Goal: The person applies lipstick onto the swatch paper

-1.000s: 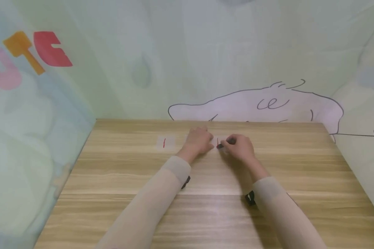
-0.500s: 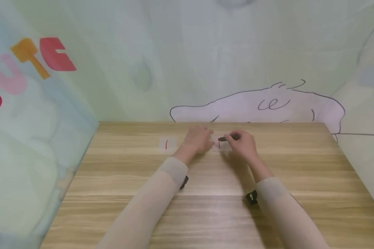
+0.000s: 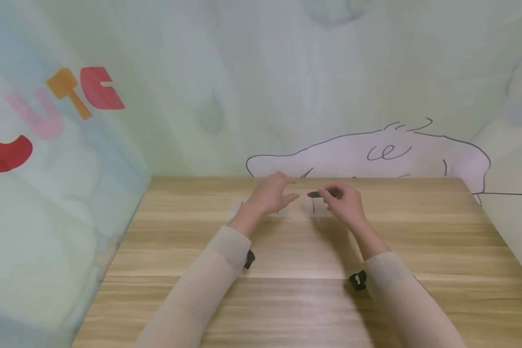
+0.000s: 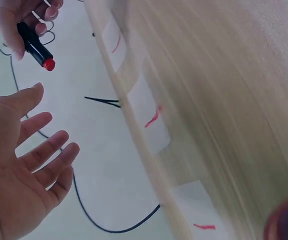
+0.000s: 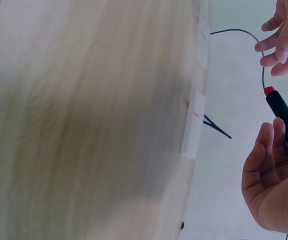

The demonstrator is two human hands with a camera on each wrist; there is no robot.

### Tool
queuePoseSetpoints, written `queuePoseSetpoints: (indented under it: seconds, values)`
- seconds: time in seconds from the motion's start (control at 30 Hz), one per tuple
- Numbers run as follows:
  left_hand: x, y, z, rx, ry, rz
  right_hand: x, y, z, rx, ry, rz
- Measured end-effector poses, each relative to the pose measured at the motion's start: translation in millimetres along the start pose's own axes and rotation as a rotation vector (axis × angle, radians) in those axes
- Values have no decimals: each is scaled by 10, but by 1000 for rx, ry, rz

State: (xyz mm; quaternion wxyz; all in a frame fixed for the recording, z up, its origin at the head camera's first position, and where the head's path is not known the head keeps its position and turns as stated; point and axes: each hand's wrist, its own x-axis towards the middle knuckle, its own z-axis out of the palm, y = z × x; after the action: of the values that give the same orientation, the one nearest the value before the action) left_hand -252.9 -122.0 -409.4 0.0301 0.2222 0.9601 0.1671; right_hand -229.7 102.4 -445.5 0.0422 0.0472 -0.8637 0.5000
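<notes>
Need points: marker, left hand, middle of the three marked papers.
Marker (image 4: 35, 46): left wrist view, on the black barrel.
Left hand (image 4: 13, 177): left wrist view, on the palm.
Middle paper (image 4: 145, 110): left wrist view, on its white surface.

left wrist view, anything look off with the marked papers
Yes: the red stroke on the middle paper looks bent, with a blotchy end near the paper's edge, unlike the thinner stroke on the top paper. It might be smudged; blur prevents certainty.

red-tipped black marker (image 4: 34, 46) pinched sideways in the right grip (image 3: 345, 203), one red-lined white slip (image 3: 318, 210) just beside it, two more slips (image 4: 146, 110) near the left grip (image 3: 267, 194)
</notes>
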Motion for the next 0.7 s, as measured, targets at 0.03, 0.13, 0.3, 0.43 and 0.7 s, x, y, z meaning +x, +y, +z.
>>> queuePoseSetpoints:
  seconds: [0.03,0.13,0.3,0.43,0.7]
  values:
    - [-23,-5,-20,-7,10,1,2,-15,4,8,-2,-10]
    - [-88,-27,-77,-14,36,7,4,-86,21,38,-5,-25]
    - [-195,-67,-169,-52,57,7,1,-211,46,85,-12,-29]
    - [-288,-113,-232,-79,81,5,-8,-304,65,112,-33,-28]
    - [-492,-255,-303,-113,109,-13,-31,-432,139,164,-59,-32]
